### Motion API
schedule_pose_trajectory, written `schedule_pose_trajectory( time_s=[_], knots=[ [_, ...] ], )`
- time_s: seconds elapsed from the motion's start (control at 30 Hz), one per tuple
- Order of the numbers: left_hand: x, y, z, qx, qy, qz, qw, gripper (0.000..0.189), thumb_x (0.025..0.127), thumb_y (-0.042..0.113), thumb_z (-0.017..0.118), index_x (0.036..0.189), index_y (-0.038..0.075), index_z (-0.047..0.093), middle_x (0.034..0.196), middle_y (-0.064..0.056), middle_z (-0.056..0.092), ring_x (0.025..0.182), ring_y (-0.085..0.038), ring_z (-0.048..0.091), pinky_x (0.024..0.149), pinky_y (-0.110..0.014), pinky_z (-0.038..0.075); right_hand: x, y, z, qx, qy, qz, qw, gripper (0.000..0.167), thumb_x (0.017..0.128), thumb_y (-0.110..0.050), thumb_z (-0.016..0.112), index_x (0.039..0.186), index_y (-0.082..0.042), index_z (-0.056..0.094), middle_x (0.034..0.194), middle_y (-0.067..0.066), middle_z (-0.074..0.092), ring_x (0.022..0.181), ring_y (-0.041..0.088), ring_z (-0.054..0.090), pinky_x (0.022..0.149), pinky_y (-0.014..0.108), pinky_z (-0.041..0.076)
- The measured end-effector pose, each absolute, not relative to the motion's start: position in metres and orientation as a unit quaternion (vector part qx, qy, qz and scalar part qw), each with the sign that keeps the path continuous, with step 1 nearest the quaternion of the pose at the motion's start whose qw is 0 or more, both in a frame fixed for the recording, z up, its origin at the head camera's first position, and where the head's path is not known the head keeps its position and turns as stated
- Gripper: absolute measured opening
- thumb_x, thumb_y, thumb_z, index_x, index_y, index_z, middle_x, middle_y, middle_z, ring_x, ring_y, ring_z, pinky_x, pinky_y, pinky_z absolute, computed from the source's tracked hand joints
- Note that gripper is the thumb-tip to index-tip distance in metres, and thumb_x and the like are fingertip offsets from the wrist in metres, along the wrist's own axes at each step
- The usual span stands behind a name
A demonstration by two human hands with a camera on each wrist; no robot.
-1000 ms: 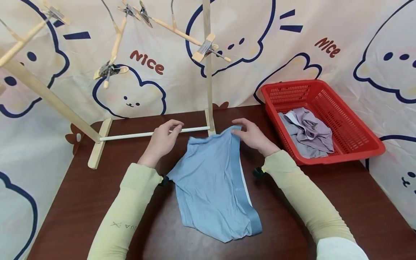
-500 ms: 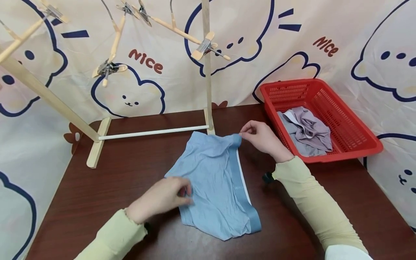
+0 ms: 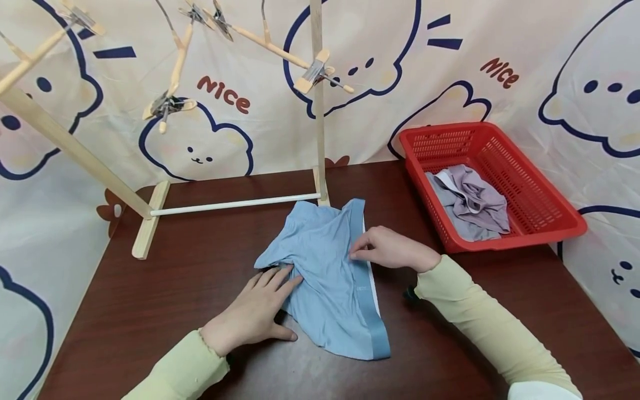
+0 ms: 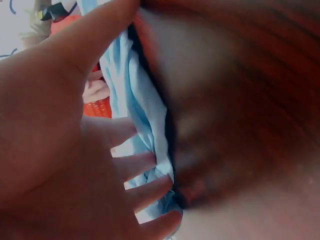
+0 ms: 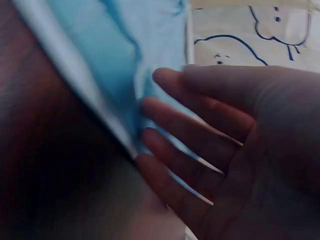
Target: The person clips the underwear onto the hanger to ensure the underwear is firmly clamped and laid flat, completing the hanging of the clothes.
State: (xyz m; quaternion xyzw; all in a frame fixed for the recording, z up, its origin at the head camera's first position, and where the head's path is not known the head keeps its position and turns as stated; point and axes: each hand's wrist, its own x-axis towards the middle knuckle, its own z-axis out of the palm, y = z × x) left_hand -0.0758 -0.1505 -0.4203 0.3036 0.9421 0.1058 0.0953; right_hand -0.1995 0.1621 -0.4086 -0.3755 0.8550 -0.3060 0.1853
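Observation:
A pair of light blue underpants (image 3: 325, 278) lies wrinkled on the dark wooden table, its broad waistband (image 3: 367, 311) toward the right. My left hand (image 3: 255, 314) rests at the left edge of the cloth, fingers spread and thumb on the table. In the left wrist view, the straight fingers (image 4: 142, 165) reach against the folded blue fabric (image 4: 145, 95). Over the upper waistband is my right hand (image 3: 387, 247), its fingertips touching the cloth. The right wrist view has loosely bent fingers (image 5: 175, 125) against the fabric (image 5: 110, 65), with no cloth visible gripped between them.
A red plastic basket (image 3: 545, 239) at the right holds crumpled grey and mauve clothes (image 3: 475, 200). Behind stands a wooden rack with a white crossbar (image 3: 235, 204) and posts (image 3: 320, 122). Wooden hangers with clips (image 3: 314, 72) hang above. A printed cloth backdrop (image 3: 200, 144) encloses the table.
My left hand came down from near the crossbar to the cloth's left edge and spread its fingers. My right hand let go of the waistband's top corner and moved down along it.

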Motion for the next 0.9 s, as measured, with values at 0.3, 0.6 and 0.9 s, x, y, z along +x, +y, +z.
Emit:
schedule_pose_trajectory(
  time_s=[0.3,0.6,0.9],
  knots=[
    [-0.080,-0.145,-0.425,0.386,0.913,0.133,0.013,0.040,0.073,0.029,0.093,0.094,0.018,0.061,0.094,0.004,0.049,0.087,-0.018,0.050,0.074,-0.035,0.045,-0.189,0.167,-0.407,-0.341,0.896,-0.235,0.162,0.044,0.086,-0.026,0.084,0.123,-0.005,0.072,0.133,0.014,0.061,0.123,0.033,0.050,0.100,0.046,0.045],
    [-0.083,-0.149,-0.417,0.391,0.907,0.146,0.051,0.018,0.080,0.007,0.081,0.076,0.018,0.068,0.077,0.010,0.058,0.074,-0.010,0.057,0.067,-0.029,0.050,-0.170,0.172,-0.404,-0.344,0.869,-0.242,0.260,0.027,0.078,-0.021,0.091,0.096,-0.019,0.070,0.078,-0.003,0.061,0.071,0.013,0.056,0.063,0.031,0.051],
    [-0.066,-0.152,-0.394,0.346,0.877,0.180,0.282,0.028,0.072,0.016,0.089,0.064,0.028,0.065,0.059,0.022,0.051,0.057,-0.001,0.049,0.054,-0.023,0.045,-0.152,0.173,-0.400,-0.360,0.863,-0.193,0.297,0.034,0.073,-0.024,0.093,0.097,-0.024,0.070,0.070,-0.008,0.057,0.063,0.009,0.054,0.059,0.031,0.048]
  ],
)
